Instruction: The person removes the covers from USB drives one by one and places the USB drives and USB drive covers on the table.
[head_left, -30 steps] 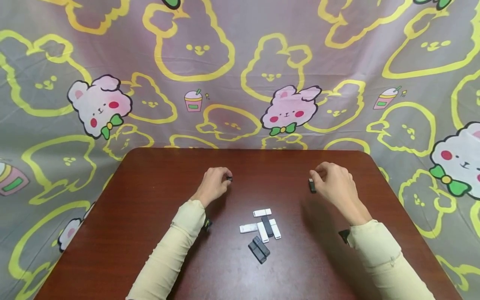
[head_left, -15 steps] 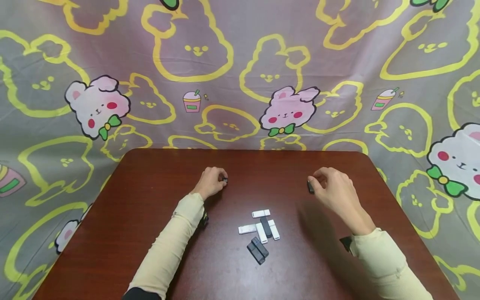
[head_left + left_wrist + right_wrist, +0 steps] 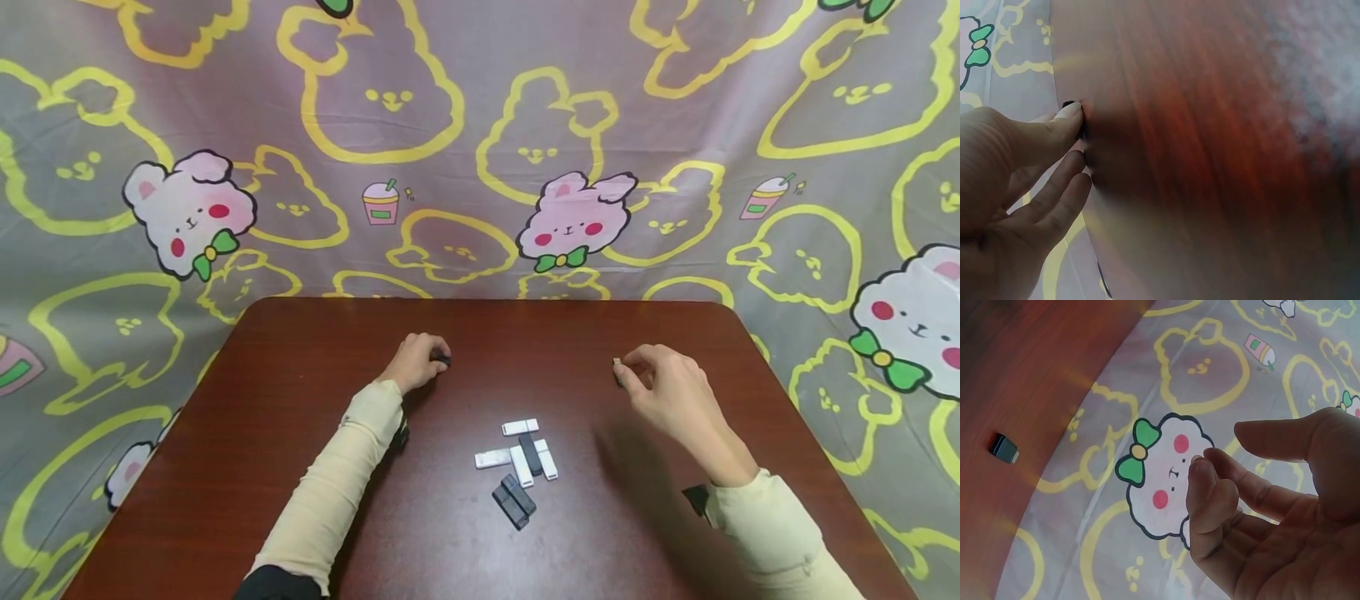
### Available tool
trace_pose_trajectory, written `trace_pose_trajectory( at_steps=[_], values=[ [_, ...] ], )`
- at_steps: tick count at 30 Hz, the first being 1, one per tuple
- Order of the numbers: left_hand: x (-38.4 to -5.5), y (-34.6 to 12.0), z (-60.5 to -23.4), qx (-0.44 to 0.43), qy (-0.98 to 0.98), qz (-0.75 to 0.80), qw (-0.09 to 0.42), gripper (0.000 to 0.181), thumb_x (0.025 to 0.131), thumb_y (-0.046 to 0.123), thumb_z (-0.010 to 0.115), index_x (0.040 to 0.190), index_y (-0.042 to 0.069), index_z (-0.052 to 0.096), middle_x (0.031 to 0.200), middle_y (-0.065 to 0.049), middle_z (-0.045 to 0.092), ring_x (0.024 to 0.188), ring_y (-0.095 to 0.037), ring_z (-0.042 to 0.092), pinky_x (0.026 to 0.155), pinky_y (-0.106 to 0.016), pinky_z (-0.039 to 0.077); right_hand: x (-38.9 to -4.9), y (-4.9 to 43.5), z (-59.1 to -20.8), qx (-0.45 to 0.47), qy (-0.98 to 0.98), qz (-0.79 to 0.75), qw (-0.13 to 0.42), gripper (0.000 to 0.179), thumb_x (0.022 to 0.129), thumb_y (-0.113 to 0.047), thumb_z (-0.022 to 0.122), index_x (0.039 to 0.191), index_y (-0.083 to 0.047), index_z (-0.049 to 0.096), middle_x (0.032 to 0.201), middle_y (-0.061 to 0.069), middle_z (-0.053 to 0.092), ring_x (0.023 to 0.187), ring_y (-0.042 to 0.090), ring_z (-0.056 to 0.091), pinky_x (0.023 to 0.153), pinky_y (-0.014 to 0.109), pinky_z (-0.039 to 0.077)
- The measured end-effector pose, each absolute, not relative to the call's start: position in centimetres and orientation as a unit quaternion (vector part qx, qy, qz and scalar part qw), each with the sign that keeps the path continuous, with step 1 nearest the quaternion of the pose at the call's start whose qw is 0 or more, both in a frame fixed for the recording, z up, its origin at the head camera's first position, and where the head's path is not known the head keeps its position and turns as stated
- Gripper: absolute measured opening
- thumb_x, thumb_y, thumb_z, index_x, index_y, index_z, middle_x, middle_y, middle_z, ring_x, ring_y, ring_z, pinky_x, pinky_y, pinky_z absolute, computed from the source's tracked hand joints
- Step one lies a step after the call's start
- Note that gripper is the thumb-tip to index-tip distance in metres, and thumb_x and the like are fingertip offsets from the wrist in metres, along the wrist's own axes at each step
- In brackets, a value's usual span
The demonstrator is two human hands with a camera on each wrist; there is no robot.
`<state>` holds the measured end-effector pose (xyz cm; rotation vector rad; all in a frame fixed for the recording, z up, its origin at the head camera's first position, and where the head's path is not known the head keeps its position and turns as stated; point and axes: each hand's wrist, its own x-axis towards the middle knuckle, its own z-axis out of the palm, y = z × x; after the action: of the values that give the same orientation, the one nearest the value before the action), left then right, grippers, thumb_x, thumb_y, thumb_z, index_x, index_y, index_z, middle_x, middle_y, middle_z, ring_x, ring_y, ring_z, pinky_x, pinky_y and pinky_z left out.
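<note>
Nearest: pale sleeves (image 3: 322,475), then two dark sticks (image 3: 514,502) lying against each other on the desk (image 3: 600,542). Just beyond: four white sticks (image 3: 521,468) and one black stick (image 3: 530,454), the latter between or over two of them, overlap unclear. Best left undisturbed. Right hand (image 3: 678,404): released, holds nothing, thumb apart from bent fingers. Just beside, on the desk: a single dark stick (image 3: 1004,449) with pale plug end, partly hidden by the thumb in head view; no contact seen in wrist view. For sound handling, come in low, set thumb and index along the long sides, avoid pressing the plug end. Left hand (image 3: 412,364): grasping a small dark piece (image 3: 442,361) in a fingertip pinch; mostly covered, cannot tell whether whole stick or cap. Judged step in hand: careful fingertip placing or lifting, one piece per side. Advisable: pinch lightly, lower flat before letting go. Farthest: patterned backdrop (image 3: 457,83) behind the desk.
</note>
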<state>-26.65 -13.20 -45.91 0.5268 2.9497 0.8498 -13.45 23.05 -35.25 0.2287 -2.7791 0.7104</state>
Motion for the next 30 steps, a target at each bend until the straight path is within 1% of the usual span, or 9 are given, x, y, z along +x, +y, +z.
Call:
trace_pose_trajectory(
  at_steps=[4, 8, 12, 16, 21, 26, 28, 30],
  values=[
    [-26.7, -13.4, -45.9, 0.163, 0.948, 0.273, 0.013, 0.017, 0.087, 0.006, 0.078, 0.103, 0.007, 0.075, 0.099, -0.01, 0.078, 0.1, -0.028, 0.07, 0.092, -0.046, 0.054, -13.5, 22.8, -35.0, 0.086, -0.957, 0.246, 0.129, 0.009, 0.093, -0.019, 0.07, 0.094, -0.011, 0.075, 0.083, 0.004, 0.07, 0.069, 0.018, 0.055, 0.064, 0.032, 0.04],
    [-26.4, -13.5, -45.8, 0.158, 0.948, 0.275, 0.01, 0.024, 0.088, 0.008, 0.077, 0.111, 0.006, 0.072, 0.108, -0.012, 0.075, 0.106, -0.03, 0.069, 0.096, -0.047, 0.053, -13.6, 22.4, -34.8, 0.096, -0.955, 0.248, 0.129, 0.007, 0.093, -0.016, 0.07, 0.095, -0.01, 0.075, 0.085, 0.005, 0.071, 0.071, 0.018, 0.057, 0.065, 0.033, 0.041],
    [-25.4, -13.8, -45.2, 0.151, 0.95, 0.274, -0.019, 0.029, 0.093, 0.014, 0.073, 0.12, 0.005, 0.068, 0.123, -0.015, 0.07, 0.118, -0.034, 0.064, 0.102, -0.05, 0.049, -14.1, 21.7, -34.8, 0.11, -0.954, 0.246, 0.132, 0.007, 0.091, -0.014, 0.071, 0.095, -0.008, 0.074, 0.082, 0.006, 0.069, 0.069, 0.018, 0.055, 0.064, 0.033, 0.04],
    [-23.2, -14.1, -44.2, 0.141, 0.949, 0.276, -0.053, 0.031, 0.097, 0.018, 0.068, 0.125, 0.004, 0.066, 0.126, -0.015, 0.069, 0.119, -0.037, 0.062, 0.101, -0.052, 0.049, -14.8, 21.0, -34.8, 0.123, -0.955, 0.239, 0.126, 0.009, 0.091, -0.013, 0.072, 0.096, -0.006, 0.073, 0.082, 0.007, 0.067, 0.069, 0.019, 0.052, 0.063, 0.032, 0.04],
    [-19.6, -14.6, -43.5, 0.129, 0.95, 0.274, -0.077, 0.029, 0.097, 0.018, 0.067, 0.123, 0.005, 0.067, 0.122, -0.014, 0.071, 0.114, -0.036, 0.065, 0.096, -0.052, 0.052, -15.8, 19.9, -35.4, 0.151, -0.954, 0.234, 0.112, 0.012, 0.089, -0.011, 0.074, 0.098, -0.004, 0.073, 0.087, 0.01, 0.067, 0.073, 0.022, 0.058, 0.064, 0.034, 0.045],
    [-16.0, -15.1, -43.1, 0.121, 0.95, 0.272, -0.098, 0.025, 0.095, 0.018, 0.068, 0.117, 0.007, 0.07, 0.116, -0.011, 0.074, 0.107, -0.033, 0.068, 0.091, -0.05, 0.054, -17.0, 18.4, -36.5, 0.194, -0.953, 0.214, 0.098, 0.014, 0.088, -0.011, 0.076, 0.099, -0.003, 0.073, 0.092, 0.011, 0.068, 0.081, 0.025, 0.066, 0.07, 0.043, 0.057],
    [-14.7, -15.3, -43.1, 0.121, 0.947, 0.276, -0.11, 0.022, 0.094, 0.016, 0.069, 0.114, 0.007, 0.071, 0.11, -0.009, 0.075, 0.102, -0.031, 0.069, 0.087, -0.049, 0.054, -17.6, 17.7, -37.0, 0.212, -0.953, 0.195, 0.09, 0.015, 0.087, -0.012, 0.076, 0.099, -0.003, 0.073, 0.093, 0.01, 0.068, 0.083, 0.026, 0.068, 0.072, 0.046, 0.058],
    [-13.5, -15.5, -43.1, 0.118, 0.945, 0.28, -0.121, 0.019, 0.093, 0.015, 0.071, 0.11, 0.008, 0.072, 0.105, -0.007, 0.076, 0.097, -0.029, 0.069, 0.083, -0.047, 0.055, -18.2, 17.0, -37.6, 0.231, -0.953, 0.177, 0.079, 0.015, 0.087, -0.014, 0.078, 0.098, -0.004, 0.073, 0.092, 0.009, 0.068, 0.084, 0.026, 0.069, 0.071, 0.045, 0.059]
  ],
)
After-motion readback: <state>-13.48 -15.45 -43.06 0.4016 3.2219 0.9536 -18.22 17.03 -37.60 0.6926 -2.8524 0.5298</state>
